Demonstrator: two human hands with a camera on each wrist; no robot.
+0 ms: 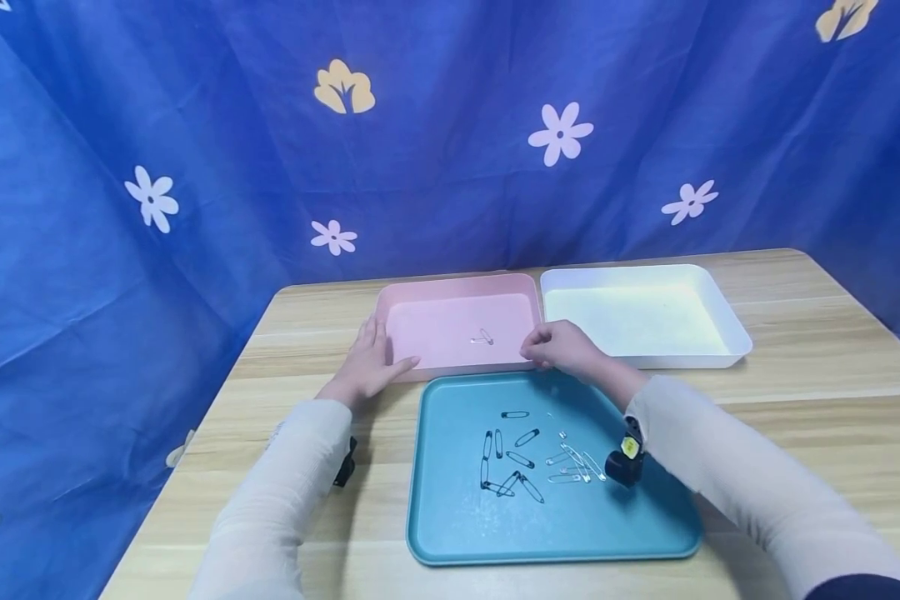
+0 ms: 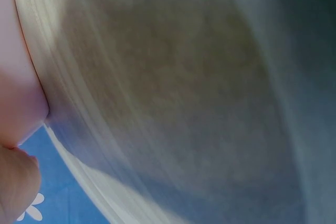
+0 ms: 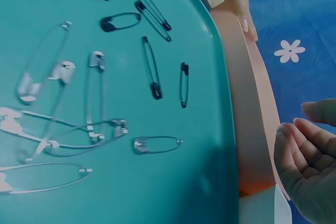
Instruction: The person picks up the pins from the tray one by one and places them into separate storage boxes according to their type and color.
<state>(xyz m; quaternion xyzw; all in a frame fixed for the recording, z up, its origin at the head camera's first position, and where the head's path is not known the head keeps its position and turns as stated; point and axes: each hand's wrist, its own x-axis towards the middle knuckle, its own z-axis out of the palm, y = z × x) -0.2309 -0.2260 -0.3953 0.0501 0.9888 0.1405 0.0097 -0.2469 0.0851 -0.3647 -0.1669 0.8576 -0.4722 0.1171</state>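
Observation:
My left hand [image 1: 367,360] rests at the left end of a shallow pink tray [image 1: 457,372], fingers straight along its side and thumb spread over the front rim. Over that tray's front right corner is my right hand [image 1: 562,346]. Its fingers are bent and the thumb is near them in the right wrist view; whether anything is between the fingertips cannot be seen. A silver-looking safety pin or two [image 1: 483,337] lie inside the pink tray. Nearer, a teal tray [image 1: 450,533] carries several black safety pins [image 3: 151,69] and several silver safety pins [image 3: 157,145].
A white tray [image 1: 720,361] stands right of the pink one, behind my right forearm. All the trays are on a wood-grain table [image 1: 832,417]. A blue curtain [image 1: 435,167] with printed flowers hangs behind. The left wrist view shows mostly blurred table.

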